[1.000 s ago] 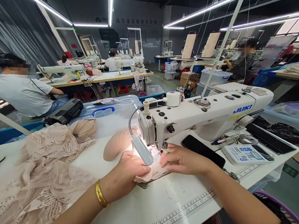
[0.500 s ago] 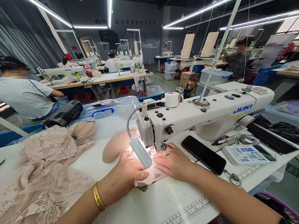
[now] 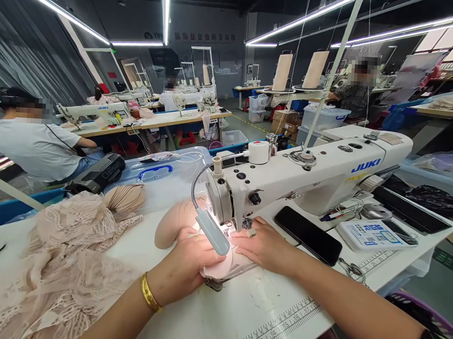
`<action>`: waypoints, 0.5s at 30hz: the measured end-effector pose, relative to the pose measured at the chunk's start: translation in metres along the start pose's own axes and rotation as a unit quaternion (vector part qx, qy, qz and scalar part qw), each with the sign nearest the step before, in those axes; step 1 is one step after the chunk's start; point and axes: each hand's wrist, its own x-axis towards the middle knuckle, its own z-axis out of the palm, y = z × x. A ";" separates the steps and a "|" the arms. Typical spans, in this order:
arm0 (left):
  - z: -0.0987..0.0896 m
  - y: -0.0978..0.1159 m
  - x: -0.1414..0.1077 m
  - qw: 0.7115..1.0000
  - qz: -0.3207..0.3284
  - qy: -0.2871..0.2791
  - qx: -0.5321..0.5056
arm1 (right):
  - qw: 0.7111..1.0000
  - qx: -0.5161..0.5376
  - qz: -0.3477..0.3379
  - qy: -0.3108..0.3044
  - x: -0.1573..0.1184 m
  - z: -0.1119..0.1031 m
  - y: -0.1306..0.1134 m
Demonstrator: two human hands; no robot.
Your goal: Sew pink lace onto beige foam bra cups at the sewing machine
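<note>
My left hand (image 3: 186, 261), with a gold bangle and a ring, is closed on a pale pink-beige bra cup (image 3: 225, 263) under the sewing machine's head; its thumb is mostly hidden. To the right of the needle area, my right hand (image 3: 264, 246) lies with fingers stretched flat on the edge of the work. The white sewing machine (image 3: 306, 182) stands over both hands. A grey lamp (image 3: 213, 232) on a bendy neck lights the spot and hides part of the cup and the needle. Another beige moulded cup (image 3: 173, 223) rests just beyond my left hand.
Lace fabric (image 3: 71, 262) is heaped at the left, beside stacked beige cups (image 3: 125, 198). A phone (image 3: 309, 234) and a white-blue box (image 3: 376, 234) lie right of my hand. Behind stands a clear bin lid (image 3: 165, 173). A person (image 3: 32, 145) sits at the left.
My left thumb has gone from the top of the cup down out of sight at its edge. The cup has turned slightly under the lamp. My right hand has hardly moved.
</note>
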 end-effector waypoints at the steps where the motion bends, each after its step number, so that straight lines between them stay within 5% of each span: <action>1: 0.000 -0.001 0.000 1.000 -0.002 -0.006 -0.010 | 1.000 0.002 0.008 -0.002 0.000 -0.001 -0.001; 15: -0.002 -0.008 0.010 0.999 -0.032 -0.002 -0.038 | 0.999 -0.030 0.041 0.013 0.003 -0.001 -0.003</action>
